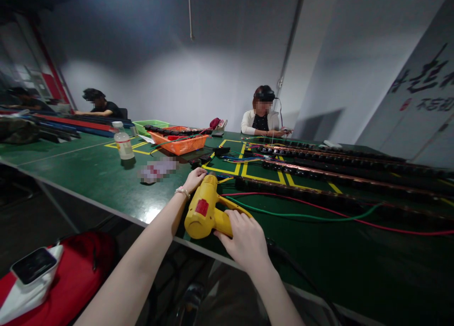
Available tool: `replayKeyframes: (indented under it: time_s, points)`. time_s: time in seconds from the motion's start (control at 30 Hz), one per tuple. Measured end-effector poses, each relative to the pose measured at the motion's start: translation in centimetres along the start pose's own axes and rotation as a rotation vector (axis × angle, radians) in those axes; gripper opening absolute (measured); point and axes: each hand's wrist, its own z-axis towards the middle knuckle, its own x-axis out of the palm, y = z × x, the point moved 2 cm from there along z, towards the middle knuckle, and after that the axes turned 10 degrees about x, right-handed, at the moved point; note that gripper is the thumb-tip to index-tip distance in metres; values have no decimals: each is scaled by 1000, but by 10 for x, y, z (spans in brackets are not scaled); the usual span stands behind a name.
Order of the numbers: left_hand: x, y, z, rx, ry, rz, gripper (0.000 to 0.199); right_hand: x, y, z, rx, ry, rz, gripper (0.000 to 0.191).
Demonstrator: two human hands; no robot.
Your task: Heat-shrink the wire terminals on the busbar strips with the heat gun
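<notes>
A yellow heat gun [203, 211] with a red label lies in the grip of my right hand [247, 236], fingers wrapped round its handle. Its nozzle points away from me over the green table. Beyond the gun's body, my left hand [195, 178] is closed near the nozzle; what it pinches is hidden. From that spot a yellow wire [226, 180] and dark leads run right to a long black strip [283, 188] with copper-coloured edges. A green wire [301, 215] and a red wire [354, 220] trail across the table on the right.
Several similar strips [319, 172] lie farther back on the right. An orange basket [180, 145], a green basket [142, 127], a bottle [123, 144] and a blurred packet [158, 170] stand or lie left of centre. Across the table sits a person [261, 115]. A dark cable [301, 271] hangs near my right arm.
</notes>
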Motion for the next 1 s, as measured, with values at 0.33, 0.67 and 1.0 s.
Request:
replayKeyframes:
  time_s: [0.33, 0.67, 1.0]
  points:
    - [5, 4, 0, 22, -4, 2, 12, -12, -29, -14, 43, -22, -17, 41]
    - [3, 4, 0, 4, 8, 26, 20, -21, -35, -19, 46, 23, 24, 41]
    - [3, 6, 3, -5, -38, 52, 22, -22, -32, -19, 33, 88, 59, 40]
